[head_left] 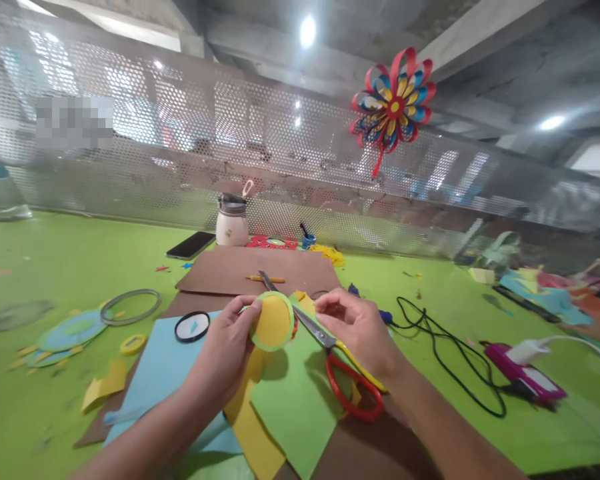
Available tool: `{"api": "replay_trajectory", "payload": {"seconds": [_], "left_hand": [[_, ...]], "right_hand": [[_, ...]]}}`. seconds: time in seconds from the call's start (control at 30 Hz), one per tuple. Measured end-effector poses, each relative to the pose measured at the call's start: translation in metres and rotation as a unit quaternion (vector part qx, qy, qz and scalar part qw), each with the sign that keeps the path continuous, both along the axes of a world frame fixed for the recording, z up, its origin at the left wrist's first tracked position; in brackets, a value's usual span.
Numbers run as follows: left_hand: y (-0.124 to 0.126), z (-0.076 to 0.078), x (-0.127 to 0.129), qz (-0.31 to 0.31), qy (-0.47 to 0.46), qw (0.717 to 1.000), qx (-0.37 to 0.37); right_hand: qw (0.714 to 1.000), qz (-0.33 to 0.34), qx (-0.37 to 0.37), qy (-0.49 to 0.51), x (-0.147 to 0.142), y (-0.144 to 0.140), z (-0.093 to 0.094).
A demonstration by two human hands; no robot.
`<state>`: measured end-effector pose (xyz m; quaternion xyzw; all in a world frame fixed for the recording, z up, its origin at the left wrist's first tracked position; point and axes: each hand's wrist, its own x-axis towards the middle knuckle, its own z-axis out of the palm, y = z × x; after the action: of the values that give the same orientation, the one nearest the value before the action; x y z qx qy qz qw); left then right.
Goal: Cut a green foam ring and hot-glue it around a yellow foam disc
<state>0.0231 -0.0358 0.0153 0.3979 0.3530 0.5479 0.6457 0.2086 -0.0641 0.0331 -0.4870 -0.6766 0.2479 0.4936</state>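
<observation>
My left hand (233,333) pinches a round paper disc (273,323), yellow in the middle with a light green rim. My right hand (357,327) is beside it, fingers loosely bent and a little apart, with nothing visible between them. Below that hand are scissors (325,339) with red and yellow handles, their blades pointing toward the disc. Another dark blade (267,281) shows behind the disc; its lower part is hidden. Under my hands lie green paper (300,407), yellow paper (255,427) and blue paper (155,367) on brown sheets (220,270).
A tan pencil (265,279), phone (191,245) and white jar (232,223) stand or lie toward the back. At left are a black-rimmed ring (193,327), grey ring (130,307) and paper flower shapes (70,333). Right: black cable (447,353), pink power strip (525,373). A paper flower (394,107) hangs above.
</observation>
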Motion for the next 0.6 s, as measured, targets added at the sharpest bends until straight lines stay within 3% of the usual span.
{"api": "replay_trajectory", "payload": {"seconds": [0.1, 0.3, 0.6], "left_hand": [[0.0, 0.0, 0.0, 0.017, -0.018, 1.0, -0.004], [-0.005, 0.001, 0.003, 0.002, -0.018, 1.0, 0.016], [-0.009, 0.001, 0.007, -0.025, -0.027, 0.999, 0.026]], "right_hand": [[1.0, 0.001, 0.007, -0.022, -0.016, 0.0, -0.009], [0.995, -0.063, 0.051, -0.053, -0.036, 0.001, -0.022], [0.995, -0.077, 0.06, -0.015, -0.033, 0.0, -0.027]]}}
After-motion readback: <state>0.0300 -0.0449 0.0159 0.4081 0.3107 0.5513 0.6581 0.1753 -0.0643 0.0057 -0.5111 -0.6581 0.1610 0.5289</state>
